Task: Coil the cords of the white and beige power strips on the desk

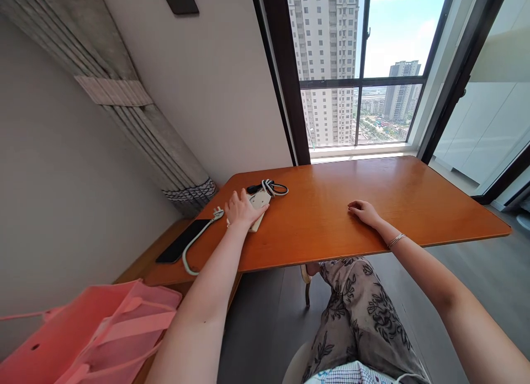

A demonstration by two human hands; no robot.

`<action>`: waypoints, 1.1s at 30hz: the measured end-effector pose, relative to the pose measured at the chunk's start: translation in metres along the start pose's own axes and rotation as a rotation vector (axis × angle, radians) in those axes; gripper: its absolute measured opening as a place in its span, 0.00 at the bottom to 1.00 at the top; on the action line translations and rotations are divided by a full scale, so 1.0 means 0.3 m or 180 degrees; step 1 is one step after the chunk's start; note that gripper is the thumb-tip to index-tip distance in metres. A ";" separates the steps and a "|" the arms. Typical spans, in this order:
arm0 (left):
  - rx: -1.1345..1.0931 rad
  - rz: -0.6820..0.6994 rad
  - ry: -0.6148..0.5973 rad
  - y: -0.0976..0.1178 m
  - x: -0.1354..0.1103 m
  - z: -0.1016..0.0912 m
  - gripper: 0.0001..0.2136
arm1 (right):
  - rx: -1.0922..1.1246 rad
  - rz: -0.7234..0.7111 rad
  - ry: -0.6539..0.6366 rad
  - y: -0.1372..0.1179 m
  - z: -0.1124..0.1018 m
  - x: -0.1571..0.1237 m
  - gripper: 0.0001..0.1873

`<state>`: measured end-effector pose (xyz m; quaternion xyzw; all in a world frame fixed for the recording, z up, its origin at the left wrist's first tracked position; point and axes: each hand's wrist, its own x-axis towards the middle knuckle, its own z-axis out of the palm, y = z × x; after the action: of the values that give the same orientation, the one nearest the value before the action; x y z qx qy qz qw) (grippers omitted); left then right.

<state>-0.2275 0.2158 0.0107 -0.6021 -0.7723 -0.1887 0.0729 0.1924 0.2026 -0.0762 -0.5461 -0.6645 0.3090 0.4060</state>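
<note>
Left of centre in the frame: left hand (242, 209) laid over a pale power strip (260, 197), thumb along the right-hand edge, fingers spread toward the left — impossible to tell whether firmly grasping or merely resting on top. At the strip's far end: a coiled cable bundle (268, 186), black and white, lying on the orange-brown worktop (318, 213). Just left of the same hand: a white plug (218, 212), prongs exposed, trailing a pale cord (185, 255) in a curve toward the forearm. Farther left, beside the cord: a flat black object (182, 243). Right of centre: right hand (363, 211) resting on the worktop, well apart from the strip — released, fingers loosely bent, silvery bracelet (396, 240) at the wrist. Lower left: pink bag (132, 320). Upper left: grey curtain (136, 119), gathered by a paler band. Upper right: dark-framed window (361, 83), with tall buildings beyond.
</note>
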 end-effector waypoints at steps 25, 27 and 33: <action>-0.1107 0.1292 -0.0129 0.375 -0.111 0.298 0.23 | -0.2505 0.0475 0.0112 0.011 -0.110 0.066 0.32; -0.1066 0.1294 -0.0165 0.374 -0.114 0.297 0.23 | -0.2521 0.0523 0.0033 0.011 -0.112 0.066 0.32; -0.1066 0.1303 -0.0227 0.374 -0.122 0.292 0.21 | -0.2540 0.0475 0.0015 0.014 -0.114 0.064 0.31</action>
<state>-0.1002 0.2388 -0.0594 -0.7557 -0.5946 -0.2739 -0.0184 0.2231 0.2212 -0.0593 -0.7082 -0.6898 0.0542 0.1401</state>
